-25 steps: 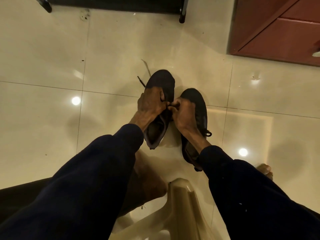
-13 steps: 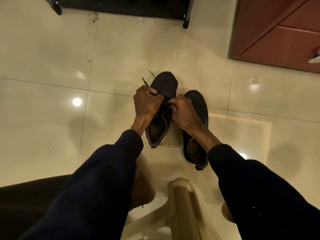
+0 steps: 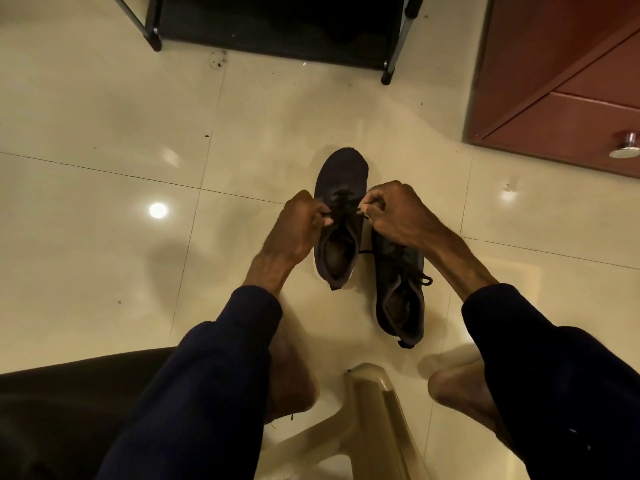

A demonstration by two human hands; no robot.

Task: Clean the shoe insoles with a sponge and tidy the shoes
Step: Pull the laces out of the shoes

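"Well, where are the shoes?"

"On the cream tiled floor (image 3: 104,174), side by side, toes pointing away: the farther shoe (image 3: 341,171) and the nearer shoe (image 3: 401,317). Both are dark lace-up trainers, and it's too dim to read any lettering."

"And the hands?"

"Left hand (image 3: 301,223) and right hand (image 3: 394,213) each pinch the black laces (image 3: 341,202) of the farther shoe, fingers curled. A brownish insole (image 3: 337,252) shows inside."

Long dark navy sleeves (image 3: 207,393), cuffs above the wrists; black trouser leg (image 3: 69,410); bare feet (image 3: 291,375).
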